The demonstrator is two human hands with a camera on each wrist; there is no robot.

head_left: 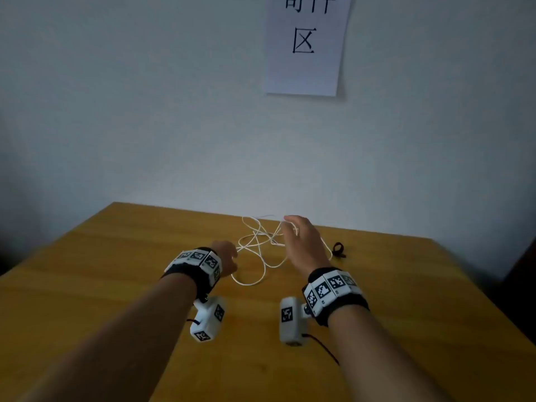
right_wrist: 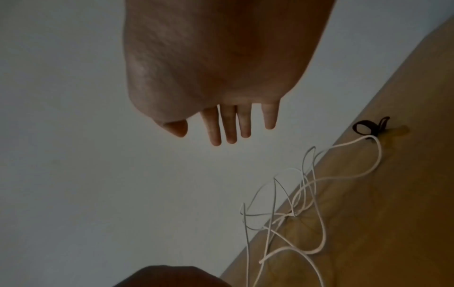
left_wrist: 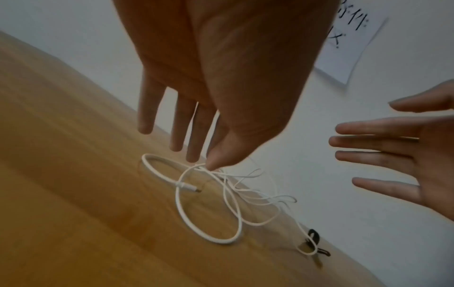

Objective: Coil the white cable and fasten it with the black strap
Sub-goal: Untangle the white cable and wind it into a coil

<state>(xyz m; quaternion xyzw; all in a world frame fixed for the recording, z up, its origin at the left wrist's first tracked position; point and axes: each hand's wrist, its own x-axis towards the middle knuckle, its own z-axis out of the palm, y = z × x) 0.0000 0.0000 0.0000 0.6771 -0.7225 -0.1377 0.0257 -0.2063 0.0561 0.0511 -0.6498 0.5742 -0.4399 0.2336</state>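
Observation:
A thin white cable point(head_left: 246, 283) lies in a loose tangle on the wooden table point(head_left: 116, 285). My left hand point(head_left: 227, 256) hangs over its left side. In the left wrist view the left hand point(left_wrist: 209, 163) pinches a strand of the cable point(left_wrist: 178, 202) at the thumb tip, with the other fingers straight; the cable's plug point(left_wrist: 188, 186) lies just below. My right hand point(head_left: 301, 242) hovers over the tangle's right side with fingers straight and spread point(right_wrist: 221, 134), holding nothing. The black strap point(head_left: 338, 250) lies looped on the table right of the tangle, touching a bend of the cable point(right_wrist: 324, 236).
The table's far edge meets a pale wall just behind the cable. A paper sign point(head_left: 304, 44) hangs on that wall. Bare tabletop lies in front of and to the left of the hands.

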